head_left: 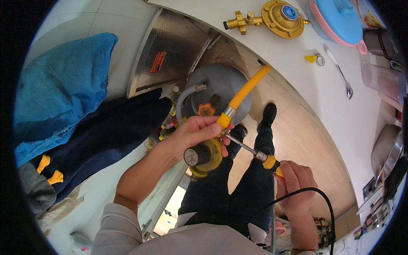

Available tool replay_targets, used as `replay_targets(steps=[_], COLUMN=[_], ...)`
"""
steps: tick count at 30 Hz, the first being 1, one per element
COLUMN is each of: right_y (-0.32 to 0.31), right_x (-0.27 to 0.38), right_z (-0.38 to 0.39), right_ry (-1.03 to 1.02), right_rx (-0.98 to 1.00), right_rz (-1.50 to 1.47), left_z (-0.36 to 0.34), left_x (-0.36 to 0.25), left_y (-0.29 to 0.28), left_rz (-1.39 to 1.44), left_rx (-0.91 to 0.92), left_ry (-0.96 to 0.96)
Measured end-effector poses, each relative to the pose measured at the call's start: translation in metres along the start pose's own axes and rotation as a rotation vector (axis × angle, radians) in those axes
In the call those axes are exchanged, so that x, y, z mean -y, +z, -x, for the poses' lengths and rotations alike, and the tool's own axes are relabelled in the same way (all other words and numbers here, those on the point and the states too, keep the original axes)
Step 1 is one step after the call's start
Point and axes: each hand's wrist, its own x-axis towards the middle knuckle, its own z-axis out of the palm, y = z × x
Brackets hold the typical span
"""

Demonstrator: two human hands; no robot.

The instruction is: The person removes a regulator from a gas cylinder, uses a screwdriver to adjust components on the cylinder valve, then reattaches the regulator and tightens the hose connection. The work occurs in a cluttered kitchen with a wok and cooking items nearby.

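Note:
My left hand (204,131) grips the fitting end of a ribbed yellow hose (248,85), where it joins a worn yellow-and-dark regulator (203,156). My right hand (295,187) is closed round the yellow-and-black handle of a screwdriver (270,162); its metal shaft reaches up-left to the hose fitting beside my left fingers. Behind them stands a grey gas cylinder (231,85) with an orange valve knob (206,109). On the white counter (306,76) at top right lies a brass regulator (282,21).
An open foil-lined cabinet door (155,51) is at upper left. Blue cloth (59,85) and dark fabric (106,140) fill the left. A spoon (338,70), pink-and-blue container (338,19) and pan (386,151) sit on the right. A black cable (323,195) loops near my right hand.

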Motion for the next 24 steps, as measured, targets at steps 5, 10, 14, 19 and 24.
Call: replay_targets(steps=[5,10,14,19,24], right_y=[-0.004,-0.011,-0.004,-0.004,0.002], right_x=[-0.011,-0.028,-0.01,-0.002,-0.027], right_z=[-0.002,-0.018,-0.012,-0.005,-0.011], right_ry=[0.161,1.11,0.311,0.123,1.218], right_rx=[0.298,0.665,0.451,0.417,0.891], right_rz=[-0.245,-1.228,-0.531,-0.183,-1.385], left_z=[0.006,0.008,0.007,0.008,0.009], left_x=[-0.015,-0.014,-0.008,0.005,-0.002], left_y=[0.009,0.008,0.004,-0.005,0.002], left_rz=[-0.142,-0.232,-0.192,-0.155,-0.221], left_rx=[-0.036,-0.061,-0.037,0.028,0.022], left_ry=[-0.06,-0.031,0.01,0.01,0.013])
